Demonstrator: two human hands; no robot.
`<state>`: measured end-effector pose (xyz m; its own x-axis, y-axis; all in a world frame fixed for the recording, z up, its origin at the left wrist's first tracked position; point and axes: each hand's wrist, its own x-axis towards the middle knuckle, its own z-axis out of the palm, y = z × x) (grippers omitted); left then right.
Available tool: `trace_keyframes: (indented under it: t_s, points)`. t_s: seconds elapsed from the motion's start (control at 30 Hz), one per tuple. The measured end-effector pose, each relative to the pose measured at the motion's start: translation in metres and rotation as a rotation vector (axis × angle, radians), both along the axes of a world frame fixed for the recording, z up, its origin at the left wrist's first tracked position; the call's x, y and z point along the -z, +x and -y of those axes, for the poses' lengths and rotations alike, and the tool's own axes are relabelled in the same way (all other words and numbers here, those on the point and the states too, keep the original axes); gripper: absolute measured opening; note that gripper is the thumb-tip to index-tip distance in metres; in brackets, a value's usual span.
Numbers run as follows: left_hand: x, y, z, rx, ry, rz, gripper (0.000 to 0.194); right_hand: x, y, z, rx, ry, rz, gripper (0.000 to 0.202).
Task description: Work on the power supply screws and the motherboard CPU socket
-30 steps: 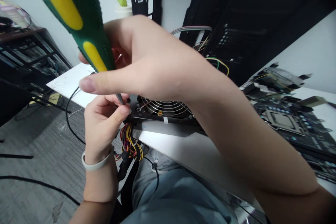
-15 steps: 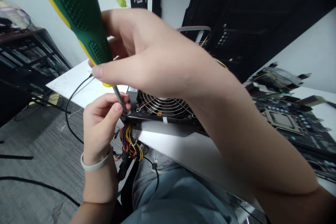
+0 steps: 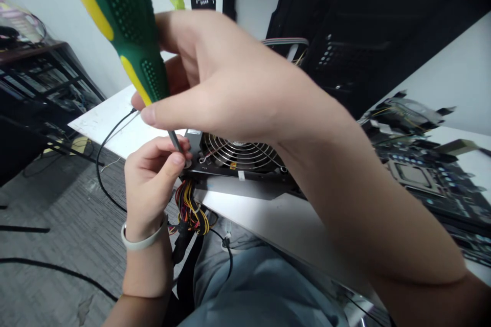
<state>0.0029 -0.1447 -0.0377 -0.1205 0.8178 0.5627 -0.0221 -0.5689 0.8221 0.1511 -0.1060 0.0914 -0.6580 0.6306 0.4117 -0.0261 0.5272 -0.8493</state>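
My right hand [image 3: 226, 82] is closed around the lower handle of a green and yellow screwdriver [image 3: 126, 15], which tilts down from the upper left. Its metal shaft reaches the near left corner of a black power supply [image 3: 230, 172], beside the round wire fan grille [image 3: 238, 156]. Thumb and fingers of my left hand [image 3: 151, 173] close about the shaft just above its tip. Those fingers partly hide the tip and whatever lies under it. From that corner hangs a bundle of yellow, red and black cables [image 3: 192, 209].
The power supply lies on a white table [image 3: 230, 204] at its near edge. A large black computer case [image 3: 353, 25] stands behind. At right is a motherboard [image 3: 433, 179] with a bare processor socket. A black cord [image 3: 100, 163] loops off the table's left side.
The screwdriver handle has turned and shifted slightly right, showing more of its yellow strip. My left hand has moved a little right along with it, its thumb still at the shaft.
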Motion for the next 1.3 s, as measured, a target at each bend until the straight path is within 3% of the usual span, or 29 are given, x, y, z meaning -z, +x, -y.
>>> trace_keyframes:
  t_s: [0.1, 0.23, 0.43, 0.6, 0.73, 0.97, 1.13, 1.3]
  points:
    - [0.002, 0.001, -0.002, -0.042, 0.005, 0.004, 0.020, -0.006, -0.004, 0.004, 0.132, 0.019, 0.126, 0.035]
    - [0.005, 0.002, -0.002, -0.069, -0.004, -0.002, 0.023, -0.009, -0.005, 0.005, 0.181, 0.043, 0.165, 0.036]
    - [0.004, 0.011, 0.000, -0.110, 0.051, 0.131, 0.023, -0.003, 0.005, -0.001, 0.007, -0.030, 0.014, 0.036]
    - [0.000, 0.016, -0.001, -0.095, 0.053, 0.196, 0.017, -0.001, 0.011, -0.001, 0.030, -0.087, 0.046, 0.046]
    - [0.004, 0.014, -0.001, -0.091, 0.085, 0.200, 0.014, 0.002, 0.013, -0.003, -0.031, -0.018, -0.011, 0.044]
    - [0.018, 0.011, 0.002, -0.232, 0.178, 0.059, 0.015, 0.002, 0.014, -0.007, 0.030, -0.023, 0.022, 0.041]
    - [0.019, 0.011, 0.000, -0.214, 0.262, 0.021, 0.017, 0.002, 0.014, -0.007, 0.026, -0.023, -0.001, 0.039]
    - [0.020, 0.013, -0.001, -0.274, 0.287, -0.032, 0.011, 0.003, 0.013, -0.006, 0.018, -0.020, 0.015, 0.042]
